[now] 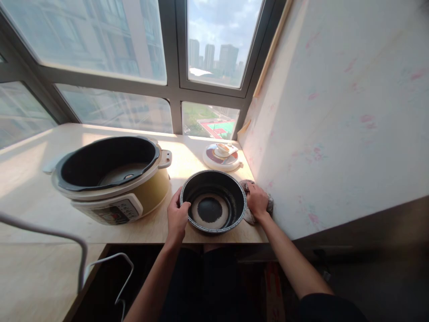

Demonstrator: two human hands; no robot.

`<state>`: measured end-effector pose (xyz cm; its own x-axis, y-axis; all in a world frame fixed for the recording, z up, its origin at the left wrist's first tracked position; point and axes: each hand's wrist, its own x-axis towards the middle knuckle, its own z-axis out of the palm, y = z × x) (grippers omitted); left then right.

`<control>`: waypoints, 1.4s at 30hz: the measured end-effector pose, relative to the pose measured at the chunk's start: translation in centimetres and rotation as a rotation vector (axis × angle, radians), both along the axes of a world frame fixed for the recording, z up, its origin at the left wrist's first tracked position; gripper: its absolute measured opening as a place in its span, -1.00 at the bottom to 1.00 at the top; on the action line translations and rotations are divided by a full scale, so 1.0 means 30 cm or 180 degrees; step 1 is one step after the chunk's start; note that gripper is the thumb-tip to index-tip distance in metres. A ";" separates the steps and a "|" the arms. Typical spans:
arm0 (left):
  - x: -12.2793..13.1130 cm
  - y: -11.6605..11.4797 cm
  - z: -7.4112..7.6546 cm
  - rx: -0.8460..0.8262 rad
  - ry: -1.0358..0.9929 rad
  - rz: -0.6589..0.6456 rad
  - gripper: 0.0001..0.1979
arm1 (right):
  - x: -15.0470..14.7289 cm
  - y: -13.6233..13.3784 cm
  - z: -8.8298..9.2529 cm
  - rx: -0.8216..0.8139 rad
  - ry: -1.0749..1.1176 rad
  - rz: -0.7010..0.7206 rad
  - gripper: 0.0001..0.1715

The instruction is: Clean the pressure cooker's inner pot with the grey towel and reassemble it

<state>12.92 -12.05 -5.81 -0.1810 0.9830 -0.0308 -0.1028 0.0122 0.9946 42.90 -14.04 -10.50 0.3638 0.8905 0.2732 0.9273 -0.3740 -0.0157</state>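
The person's left hand (177, 214) pinches the rim of a round black pot (213, 209), thumb over the edge, while the right hand (257, 201) is clasped on a bunched cloth (250, 217) just beside it. Steadying the pot with 1 hand and managing the cloth with the other seems the step in hand; the next move likely calls for a firm left hold. The pot is near the counter's (187, 152) front edge, right of the cooker (154, 192), mouth upward; being round, it has no long axis.

Bare hands (177, 218) are being shown; a dark sleeve (330, 308) is being worn toward five o'clock, dark legwear (219, 279) at six.
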 end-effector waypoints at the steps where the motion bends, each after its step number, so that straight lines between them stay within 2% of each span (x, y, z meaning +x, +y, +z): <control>1: -0.001 0.000 -0.002 0.0003 0.0008 0.0003 -0.40 | -0.003 0.003 0.009 -0.0038 0.0049 -0.0032 -0.47; 4: -0.003 0.000 -0.009 0.0020 0.0024 -0.0002 -0.42 | 0.005 0.006 0.042 -0.0153 0.0395 0.0027 -0.44; 8: -0.010 0.000 -0.022 0.0074 -0.0062 -0.0008 -0.54 | 0.040 -0.017 0.080 0.0024 0.1145 0.0638 -0.33; 11: -0.019 0.009 -0.043 0.0135 -0.0289 -0.0023 -0.55 | 0.048 -0.054 0.101 0.0462 0.1471 0.0796 -0.30; 15: -0.025 0.024 -0.076 0.0102 -0.0595 0.0136 -0.49 | 0.012 -0.100 0.135 0.1233 0.1833 0.0662 -0.34; 18: -0.028 0.021 -0.088 0.0280 -0.0646 0.0193 -0.47 | -0.030 -0.129 0.173 0.1894 0.2065 0.0612 -0.33; 20: -0.032 0.013 -0.088 0.0368 -0.0605 0.0207 -0.46 | -0.056 -0.152 0.200 0.2118 0.2341 0.0392 -0.40; 22: -0.037 0.005 -0.084 0.0386 -0.0539 0.0238 -0.46 | -0.074 -0.178 0.224 0.2115 0.2512 -0.0053 -0.49; 24: -0.043 0.000 -0.081 0.0355 -0.0481 0.0269 -0.47 | -0.080 -0.203 0.238 0.1977 0.2491 -0.0476 -0.37; 26: -0.047 -0.001 -0.078 0.0309 -0.0419 0.0314 -0.49 | -0.074 -0.218 0.239 0.1772 0.2407 -0.0626 -0.28; 28: -0.048 -0.001 -0.078 0.0300 -0.0373 0.0340 -0.50 | -0.061 -0.222 0.228 0.1465 0.2400 -0.0476 -0.30; 31: -0.044 -0.005 -0.078 0.0352 -0.0344 0.0282 -0.50 | -0.047 -0.212 0.199 0.1306 0.2642 0.0141 -0.47; 32: -0.042 -0.007 -0.079 0.0370 -0.0332 0.0251 -0.49 | -0.047 -0.207 0.190 0.1353 0.2818 0.0360 -0.47; 34: -0.036 -0.011 -0.080 0.0368 -0.0310 0.0231 -0.49 | -0.054 -0.201 0.175 0.1447 0.3253 0.0653 -0.35; 38: -0.026 -0.022 -0.076 0.0341 -0.0192 0.0266 -0.53 | -0.085 -0.192 0.156 0.1493 0.3968 0.0710 -0.35; 42: -0.012 -0.045 -0.061 0.0332 0.0045 0.0035 -0.53 | -0.135 -0.167 0.127 0.1273 0.3922 0.0657 -0.34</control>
